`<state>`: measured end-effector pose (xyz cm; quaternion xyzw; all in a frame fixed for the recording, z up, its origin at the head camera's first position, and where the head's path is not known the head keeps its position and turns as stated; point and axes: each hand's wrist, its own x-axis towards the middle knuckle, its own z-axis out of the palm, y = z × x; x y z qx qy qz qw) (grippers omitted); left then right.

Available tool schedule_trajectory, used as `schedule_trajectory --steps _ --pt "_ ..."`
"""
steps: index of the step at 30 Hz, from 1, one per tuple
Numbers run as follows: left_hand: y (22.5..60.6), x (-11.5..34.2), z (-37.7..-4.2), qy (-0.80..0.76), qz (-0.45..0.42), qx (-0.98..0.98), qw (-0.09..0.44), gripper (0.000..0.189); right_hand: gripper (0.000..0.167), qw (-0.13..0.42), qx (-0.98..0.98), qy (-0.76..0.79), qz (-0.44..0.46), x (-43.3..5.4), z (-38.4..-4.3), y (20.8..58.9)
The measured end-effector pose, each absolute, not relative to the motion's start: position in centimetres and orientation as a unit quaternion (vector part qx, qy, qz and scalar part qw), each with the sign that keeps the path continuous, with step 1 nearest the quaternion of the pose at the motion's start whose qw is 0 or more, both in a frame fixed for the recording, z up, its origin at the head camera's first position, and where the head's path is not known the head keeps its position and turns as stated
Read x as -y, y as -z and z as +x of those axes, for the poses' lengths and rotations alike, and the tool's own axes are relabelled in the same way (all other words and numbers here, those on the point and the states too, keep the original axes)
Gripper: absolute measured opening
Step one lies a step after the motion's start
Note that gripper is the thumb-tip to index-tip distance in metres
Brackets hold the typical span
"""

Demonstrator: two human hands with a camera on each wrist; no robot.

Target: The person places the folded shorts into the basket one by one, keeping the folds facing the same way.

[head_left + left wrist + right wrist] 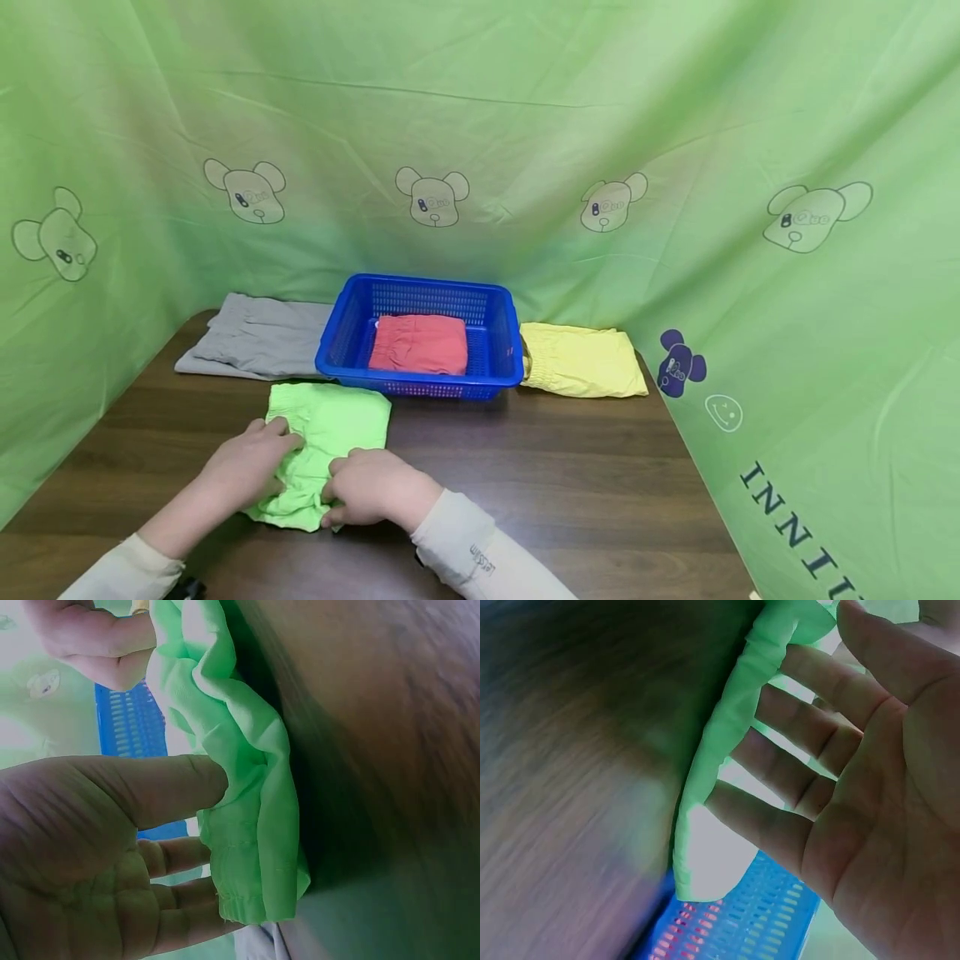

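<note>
A wood-patterned worktop [570, 483] spreads beneath the left grip [251, 462] and the right grip [378, 483] and carries everything in hand. Beyond the right grip stands the blue basket [487, 381], holding a single garment. Farther off, ahead of the left grip and beside the basket, lies the grey garment [262, 337], flat and outside it. Directly between and just ahead of both grips is the green garment [337, 421], squared at its far edge but bunched at the near one, so its folding looks only partly done. Ahead and to the right of the right grip, the yellow garment [585, 358] lies flat, also outside the basket. The red garment [420, 343], beyond the right grip, is neatly folded inside, the one piece that seems finished. Each grip has its digits fairly straight and apart, touching the green cloth rather than clamped on it.
</note>
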<state>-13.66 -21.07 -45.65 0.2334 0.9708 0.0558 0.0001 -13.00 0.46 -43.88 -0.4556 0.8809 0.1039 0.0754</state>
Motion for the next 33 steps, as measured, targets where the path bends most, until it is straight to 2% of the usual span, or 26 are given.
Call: schedule_trajectory --steps 9,24,33 --pt "46.1 19.8 -13.3 -0.052 0.255 -0.965 -0.02 0.053 0.023 0.077 -0.878 -0.084 -0.464 -2.9 -13.1 44.0" --pt "45.6 17.2 -13.4 -0.051 0.265 -0.963 -0.008 0.051 0.021 0.083 -0.873 -0.059 -0.477 -6.4 -13.6 44.1" --pt "45.4 15.9 -13.1 -0.053 0.293 -0.954 -0.031 0.048 0.022 0.082 -0.873 -0.058 -0.478 -8.4 -13.5 44.4"
